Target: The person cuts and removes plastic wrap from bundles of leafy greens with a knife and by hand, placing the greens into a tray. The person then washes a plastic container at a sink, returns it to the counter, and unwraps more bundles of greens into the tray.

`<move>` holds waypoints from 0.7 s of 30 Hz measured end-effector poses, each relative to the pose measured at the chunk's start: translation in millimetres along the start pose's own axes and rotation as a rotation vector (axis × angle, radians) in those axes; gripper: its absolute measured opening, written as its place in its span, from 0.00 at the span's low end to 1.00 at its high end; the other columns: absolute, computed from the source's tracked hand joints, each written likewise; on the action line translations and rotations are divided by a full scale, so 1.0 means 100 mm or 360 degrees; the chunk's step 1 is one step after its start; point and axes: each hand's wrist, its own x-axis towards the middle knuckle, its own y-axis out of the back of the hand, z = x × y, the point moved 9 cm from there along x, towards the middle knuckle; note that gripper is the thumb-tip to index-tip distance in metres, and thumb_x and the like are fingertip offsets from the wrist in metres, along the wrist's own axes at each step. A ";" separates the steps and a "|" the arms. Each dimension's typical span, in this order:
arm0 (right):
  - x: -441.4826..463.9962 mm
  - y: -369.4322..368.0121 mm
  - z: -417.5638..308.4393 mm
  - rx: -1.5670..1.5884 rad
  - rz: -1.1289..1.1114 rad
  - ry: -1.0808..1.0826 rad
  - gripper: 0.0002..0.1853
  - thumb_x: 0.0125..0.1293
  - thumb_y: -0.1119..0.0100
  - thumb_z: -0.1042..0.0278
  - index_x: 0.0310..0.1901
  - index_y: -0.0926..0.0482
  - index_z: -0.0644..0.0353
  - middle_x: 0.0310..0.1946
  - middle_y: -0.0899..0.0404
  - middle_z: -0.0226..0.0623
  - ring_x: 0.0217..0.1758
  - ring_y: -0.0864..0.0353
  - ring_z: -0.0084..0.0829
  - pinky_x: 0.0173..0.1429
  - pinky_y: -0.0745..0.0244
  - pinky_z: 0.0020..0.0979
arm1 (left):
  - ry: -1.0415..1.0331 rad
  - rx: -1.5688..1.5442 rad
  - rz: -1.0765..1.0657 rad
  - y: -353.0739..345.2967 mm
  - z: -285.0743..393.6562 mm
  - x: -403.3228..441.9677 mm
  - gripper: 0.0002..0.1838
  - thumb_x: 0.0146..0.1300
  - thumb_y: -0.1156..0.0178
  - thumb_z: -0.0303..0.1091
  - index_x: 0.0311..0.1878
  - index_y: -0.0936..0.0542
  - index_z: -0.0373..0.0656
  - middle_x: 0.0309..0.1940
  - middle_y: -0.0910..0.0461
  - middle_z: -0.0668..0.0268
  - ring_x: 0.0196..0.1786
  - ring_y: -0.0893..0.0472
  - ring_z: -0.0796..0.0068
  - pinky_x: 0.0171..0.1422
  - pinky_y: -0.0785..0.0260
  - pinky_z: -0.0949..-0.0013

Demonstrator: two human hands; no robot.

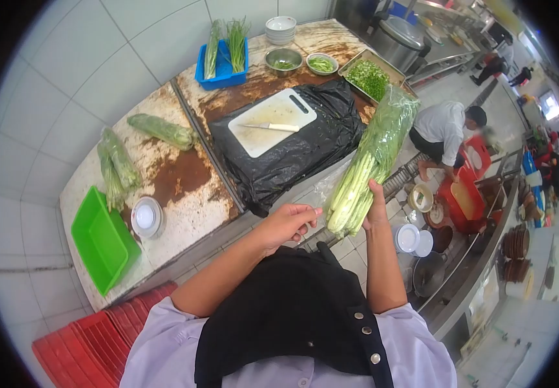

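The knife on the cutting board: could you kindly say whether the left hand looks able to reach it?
Probably yes: the knife lies uncovered on the cutting board, and nothing tall stands between it and the left hand; the right hand holds the bagged greens.

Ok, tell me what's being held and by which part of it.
The right hand holds a bundle of green stalks near its pale lower end. The left hand is beside that end; whether it grips anything cannot be told.

Two bare forearms (386, 271) reach forward.
Left hand (286, 226) turns inward, fingers (306, 213) curled; right hand (376, 208) points upward, thumb (375, 185) raised, gripping.
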 end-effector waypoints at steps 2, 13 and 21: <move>-0.02 0.10 -0.01 -0.0005 -0.0011 -0.0008 0.36 0.73 0.32 0.48 0.72 0.27 0.65 0.63 0.16 0.47 0.64 0.14 0.42 0.71 0.19 0.44 | -0.0087 -0.0112 -0.0016 -0.15 -0.03 0.00 0.17 0.80 0.38 0.45 0.34 0.21 0.47 0.32 0.23 0.74 0.35 0.27 0.84 0.42 0.35 0.74; -0.09 0.17 0.59 0.0056 -0.0215 -0.0569 0.34 0.78 0.38 0.45 0.72 0.26 0.65 0.61 0.15 0.48 0.61 0.12 0.42 0.66 0.15 0.44 | -0.0464 0.0115 0.0465 -0.37 -0.12 -0.32 0.15 0.74 0.37 0.34 0.28 0.21 0.41 0.33 0.18 0.70 0.43 0.18 0.77 0.50 0.28 0.70; -0.07 -0.31 0.81 0.0241 -0.0351 -0.0670 0.33 0.77 0.37 0.48 0.72 0.27 0.65 0.61 0.15 0.48 0.61 0.12 0.41 0.66 0.15 0.45 | -0.0754 0.0799 0.0969 -0.38 -0.17 -0.93 0.04 0.67 0.33 0.25 0.42 0.14 0.36 0.39 0.19 0.61 0.43 0.18 0.71 0.50 0.25 0.66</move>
